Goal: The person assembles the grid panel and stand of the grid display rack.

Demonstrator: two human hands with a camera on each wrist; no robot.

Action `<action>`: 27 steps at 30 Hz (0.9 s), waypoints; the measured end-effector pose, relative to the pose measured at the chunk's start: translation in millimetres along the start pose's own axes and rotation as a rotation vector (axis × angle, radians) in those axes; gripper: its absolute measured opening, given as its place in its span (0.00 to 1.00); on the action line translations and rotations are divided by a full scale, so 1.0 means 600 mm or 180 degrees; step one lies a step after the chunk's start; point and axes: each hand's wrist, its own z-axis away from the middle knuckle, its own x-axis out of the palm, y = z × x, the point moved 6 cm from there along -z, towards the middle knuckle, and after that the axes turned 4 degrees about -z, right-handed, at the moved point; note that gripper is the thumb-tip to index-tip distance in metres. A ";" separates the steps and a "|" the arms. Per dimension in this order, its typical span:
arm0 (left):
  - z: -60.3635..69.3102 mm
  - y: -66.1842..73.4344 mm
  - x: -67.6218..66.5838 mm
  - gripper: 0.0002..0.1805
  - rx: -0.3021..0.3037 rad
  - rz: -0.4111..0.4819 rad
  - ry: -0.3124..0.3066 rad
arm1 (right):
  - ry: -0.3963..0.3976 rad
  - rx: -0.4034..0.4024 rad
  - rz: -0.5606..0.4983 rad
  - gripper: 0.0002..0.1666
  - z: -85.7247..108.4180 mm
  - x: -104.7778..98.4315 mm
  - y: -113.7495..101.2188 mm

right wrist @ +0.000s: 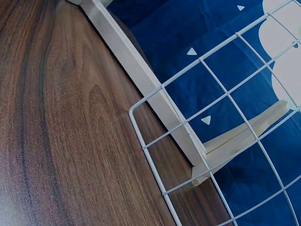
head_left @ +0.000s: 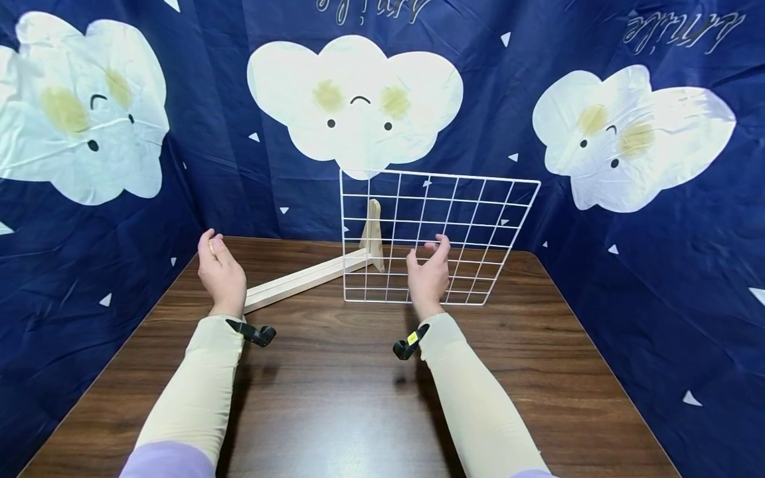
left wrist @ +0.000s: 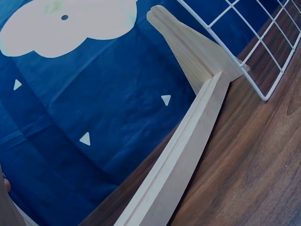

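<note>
The white grid [head_left: 422,222] is upright over the desk [head_left: 335,372], in front of the wooden stand [head_left: 307,277]. The right hand [head_left: 429,275] overlaps its wires, fingers bent; whether it grips cannot be told. The left hand [head_left: 222,275] is by the stand's near end, grip likewise unclear. The grid should be light, stiff, best held by its side edges.

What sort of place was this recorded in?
Probably a makeshift recording booth: a navy cloud-print curtain hangs behind and on both sides of a wood-grain table, where a white wire grid panel stands.
</note>
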 end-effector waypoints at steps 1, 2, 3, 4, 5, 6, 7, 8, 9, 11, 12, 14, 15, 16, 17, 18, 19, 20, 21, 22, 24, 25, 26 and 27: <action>0.000 0.000 0.001 0.21 0.0002 0.0005 -0.0002 | 0.0004 0.0001 -0.0005 0.36 0.000 0.000 0.000; 0.001 -0.001 0.003 0.21 0.0005 0.0009 -0.0006 | 0.0012 0.0001 -0.0018 0.36 0.000 0.000 0.000; 0.002 -0.001 0.004 0.21 0.0022 0.0024 -0.0009 | 0.0024 -0.0001 -0.0012 0.36 0.000 0.000 0.000; 0.002 -0.002 0.006 0.21 0.0030 0.0026 -0.0014 | 0.0036 -0.0005 -0.0008 0.36 0.000 -0.001 -0.001; 0.003 -0.002 0.008 0.21 0.0032 0.0029 -0.0017 | 0.0047 -0.0010 -0.0009 0.36 0.000 -0.001 -0.001; 0.004 -0.002 0.009 0.21 0.0040 0.0035 -0.0019 | 0.0058 -0.0015 -0.0012 0.37 0.000 -0.001 -0.002; 0.005 -0.002 0.010 0.21 0.0046 0.0039 -0.0023 | 0.0064 -0.0018 -0.0007 0.37 0.001 -0.002 -0.003; 0.006 -0.002 0.011 0.21 0.0050 0.0038 -0.0025 | 0.0068 -0.0018 -0.0013 0.37 0.001 -0.002 -0.003; 0.007 -0.001 0.012 0.21 0.0052 0.0044 -0.0031 | 0.0069 -0.0021 -0.0009 0.37 0.002 -0.003 -0.004; 0.009 0.000 0.015 0.21 0.0061 0.0049 -0.0048 | 0.0061 -0.0022 -0.0016 0.36 0.003 -0.004 -0.006; 0.009 0.000 0.016 0.22 0.0067 0.0044 -0.0052 | 0.0057 -0.0018 -0.0010 0.36 0.003 -0.005 -0.006; 0.011 0.001 0.018 0.22 0.0067 0.0044 -0.0064 | 0.0048 -0.0009 -0.0012 0.36 0.004 -0.005 -0.006; 0.012 0.001 0.019 0.22 0.0068 0.0045 -0.0073 | 0.0044 -0.0009 -0.0004 0.36 0.004 -0.005 -0.006; 0.012 0.002 0.021 0.22 0.0068 0.0043 -0.0080 | 0.0041 -0.0006 0.0001 0.36 0.005 -0.006 -0.006; 0.013 0.003 0.022 0.22 0.0070 0.0044 -0.0083 | 0.0042 -0.0007 0.0008 0.36 0.005 -0.006 -0.006; 0.014 0.003 0.023 0.22 0.0077 0.0047 -0.0085 | 0.0043 -0.0009 0.0009 0.36 0.005 -0.006 -0.006; 0.014 0.004 0.024 0.22 0.0082 0.0051 -0.0089 | 0.0045 -0.0013 0.0009 0.36 0.005 -0.006 -0.005; 0.015 0.006 0.026 0.22 0.0086 0.0051 -0.0093 | 0.0046 -0.0016 0.0013 0.36 0.005 -0.005 -0.005; 0.016 0.006 0.027 0.22 0.0094 0.0056 -0.0098 | 0.0049 -0.0018 0.0020 0.36 0.005 -0.005 -0.005; 0.016 0.007 0.028 0.22 0.0094 0.0060 -0.0105 | 0.0056 -0.0017 0.0020 0.36 0.005 -0.005 -0.005; 0.017 0.007 0.031 0.22 0.0089 0.0068 -0.0109 | 0.0063 -0.0019 0.0028 0.36 0.004 -0.005 -0.005; 0.018 0.007 0.032 0.23 0.0082 0.0067 -0.0114 | 0.0068 -0.0022 0.0026 0.36 0.004 -0.005 -0.005; 0.018 0.006 0.033 0.23 0.0079 0.0067 -0.0118 | 0.0073 -0.0028 0.0016 0.36 0.004 -0.005 -0.005; 0.018 0.006 0.035 0.23 0.0075 0.0071 -0.0124 | 0.0079 -0.0034 0.0008 0.36 0.004 -0.005 -0.005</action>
